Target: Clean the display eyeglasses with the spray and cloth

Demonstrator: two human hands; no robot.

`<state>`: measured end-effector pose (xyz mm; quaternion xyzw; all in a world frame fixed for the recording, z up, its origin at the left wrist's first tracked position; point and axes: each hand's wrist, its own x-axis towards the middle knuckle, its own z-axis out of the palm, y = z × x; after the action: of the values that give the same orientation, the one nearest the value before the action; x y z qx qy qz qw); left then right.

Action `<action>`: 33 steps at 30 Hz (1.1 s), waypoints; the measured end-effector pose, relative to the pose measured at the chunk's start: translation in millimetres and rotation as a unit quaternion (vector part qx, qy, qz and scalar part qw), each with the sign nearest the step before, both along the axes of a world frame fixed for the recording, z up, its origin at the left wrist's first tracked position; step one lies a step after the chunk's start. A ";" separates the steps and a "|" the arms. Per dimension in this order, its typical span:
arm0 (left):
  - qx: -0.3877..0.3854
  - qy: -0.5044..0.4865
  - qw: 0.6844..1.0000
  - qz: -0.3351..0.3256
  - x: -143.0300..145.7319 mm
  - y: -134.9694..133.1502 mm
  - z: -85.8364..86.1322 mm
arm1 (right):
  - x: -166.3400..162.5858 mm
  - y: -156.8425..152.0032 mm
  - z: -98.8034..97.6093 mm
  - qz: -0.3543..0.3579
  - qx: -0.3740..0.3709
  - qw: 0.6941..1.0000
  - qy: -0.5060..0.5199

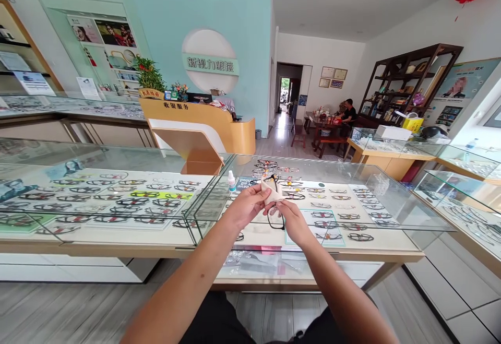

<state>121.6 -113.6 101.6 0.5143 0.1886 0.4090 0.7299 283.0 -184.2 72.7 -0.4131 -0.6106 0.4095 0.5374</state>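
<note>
Above the glass display counter (391, 213) my two hands meet at the centre of the view. My left hand (250, 204) is closed in a pinch on a small pale cleaning cloth (273, 193). My right hand (291, 220) is closed on a pair of black-framed glasses (276, 218), whose lens hangs down below the fingers. The cloth is pressed against the glasses between both hands. A small white dropper bottle (231, 180) with a blue label stands on the glass just left of my left hand.
Rows of spectacle frames lie inside the glass cases (97, 192). An orange reception desk (199, 125) stands behind. A seated person (348, 111) is at a dark table far back right, near a wooden shelf unit (407, 83). More counters run along the right.
</note>
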 end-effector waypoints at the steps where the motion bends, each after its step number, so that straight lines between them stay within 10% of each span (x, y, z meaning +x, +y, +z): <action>1: 0.002 0.000 1.000 0.005 -0.9 -1.4 1.3 | -0.2 -1.6 1.5 0.001 -0.002 1.000 -0.002; 20: 0.072 0.058 0.984 0.155 27.5 -22.1 10.1 | 16.1 -10.6 22.3 0.023 0.005 1.000 -0.020; 26: 0.094 0.025 0.969 0.228 25.9 -2.5 16.3 | 39.8 -32.2 32.8 -0.107 0.056 0.980 -0.157; 33: 0.076 0.022 0.972 0.221 5.6 36.8 29.3 | 12.7 -116.1 -28.5 0.208 -0.058 0.932 -0.290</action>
<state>127.3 -76.7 131.0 0.5229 0.2822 0.5615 0.5759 295.6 -300.3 44.2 -0.4076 -0.7873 0.4097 0.2149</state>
